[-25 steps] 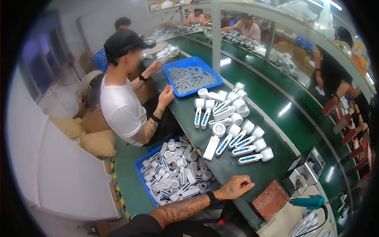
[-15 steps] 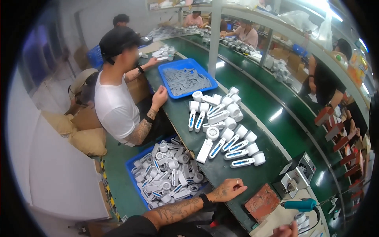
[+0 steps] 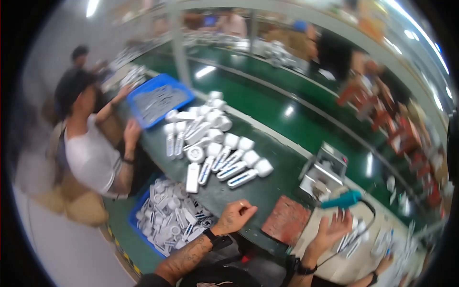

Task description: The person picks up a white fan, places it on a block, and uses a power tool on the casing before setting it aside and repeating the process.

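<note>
L hand (image 3: pixel 235 215) rests half-curled, empty, on green table (image 3: pixel 267 186) edge for support; R hand (image 3: pixel 331 230) spread open, empty, below teal screwdriver (image 3: pixel 342 200).

On the left a co-worker in a white T-shirt (image 3: pixel 88 158) sits at the green desk (image 3: pixel 267 119). Beside them, a blue tray of grey parts (image 3: pixel 160 100) rests far left on the desk. A blue bin of white parts (image 3: pixel 167 217) sits low at the near left. More people, blurred, work along the far side.
</note>
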Available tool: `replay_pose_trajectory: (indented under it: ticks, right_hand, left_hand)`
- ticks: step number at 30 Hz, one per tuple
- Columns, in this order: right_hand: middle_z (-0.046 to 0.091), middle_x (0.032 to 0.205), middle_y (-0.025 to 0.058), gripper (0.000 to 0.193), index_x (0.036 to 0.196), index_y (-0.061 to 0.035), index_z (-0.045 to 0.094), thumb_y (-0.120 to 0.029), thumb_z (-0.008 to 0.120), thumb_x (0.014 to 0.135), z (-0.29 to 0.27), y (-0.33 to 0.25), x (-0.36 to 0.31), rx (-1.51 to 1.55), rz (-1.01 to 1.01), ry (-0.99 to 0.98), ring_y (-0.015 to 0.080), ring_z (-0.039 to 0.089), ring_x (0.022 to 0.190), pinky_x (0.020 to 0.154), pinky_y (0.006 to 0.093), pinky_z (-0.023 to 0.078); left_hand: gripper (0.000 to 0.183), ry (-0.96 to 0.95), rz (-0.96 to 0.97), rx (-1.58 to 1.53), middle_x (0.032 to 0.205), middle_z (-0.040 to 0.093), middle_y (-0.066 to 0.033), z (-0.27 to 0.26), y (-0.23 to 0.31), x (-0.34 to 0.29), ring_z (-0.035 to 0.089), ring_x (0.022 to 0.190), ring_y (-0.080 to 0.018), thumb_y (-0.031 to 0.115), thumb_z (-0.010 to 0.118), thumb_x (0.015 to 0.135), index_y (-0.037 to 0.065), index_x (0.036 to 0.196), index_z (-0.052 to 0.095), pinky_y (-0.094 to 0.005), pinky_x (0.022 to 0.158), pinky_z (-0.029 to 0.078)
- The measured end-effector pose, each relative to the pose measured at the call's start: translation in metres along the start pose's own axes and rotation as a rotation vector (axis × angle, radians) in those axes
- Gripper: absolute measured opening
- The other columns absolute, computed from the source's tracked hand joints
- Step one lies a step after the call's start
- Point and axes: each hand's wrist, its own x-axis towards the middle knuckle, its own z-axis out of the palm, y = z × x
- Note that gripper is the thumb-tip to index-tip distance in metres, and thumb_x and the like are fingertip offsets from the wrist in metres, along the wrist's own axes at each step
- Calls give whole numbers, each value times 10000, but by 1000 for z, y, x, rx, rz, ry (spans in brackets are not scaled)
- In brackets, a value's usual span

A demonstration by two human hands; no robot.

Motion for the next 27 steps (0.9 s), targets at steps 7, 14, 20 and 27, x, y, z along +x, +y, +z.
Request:
replay_pose_trajectory:
  ticks: [7, 14, 20, 27]
  right_hand:
    - [602, 1188, 82, 471, 1322, -1, 503, -154, 713, 929, 18, 18, 53, -14, 179, -211, 163, 567, 1074, 981, 332, 442]
    - [663, 1096, 60, 337, 1242, 7, 575, -127, 680, 951, -39, 10, 22, 87, 354, -227, 120, 621, 934, 828, 276, 505]
    - [658, 1092, 104, 545, 1266, 45, 562, -297, 758, 889, -116, -45, -23, 129, 323, 23, 152, 623, 840, 727, 284, 504]
    - [673, 1021, 131, 745, 1233, 54, 583, -559, 758, 847, -153, -69, -28, -33, 289, 41, 147, 609, 801, 698, 266, 474]
  left_hand:
    - [217, 62, -151, -128, 739, 614, -6, 3, -7, 5, 555, 707, -70, 140, 624, 1000, 20, 820, 626, -243, 656, 449]
    - [231, 83, 3, -279, 735, 570, -1, 70, 76, 20, 526, 685, -84, 95, 577, 1014, 28, 792, 571, -254, 645, 434]
    - [197, -500, 226, 175, 752, 636, -106, 199, 130, 49, 607, 648, -200, 219, 685, 937, 42, 885, 619, -320, 606, 469]
    - [580, -560, 297, 538, 873, 702, -173, 316, 97, 65, 669, 888, -366, 607, 604, 874, 37, 968, 657, -481, 820, 505]
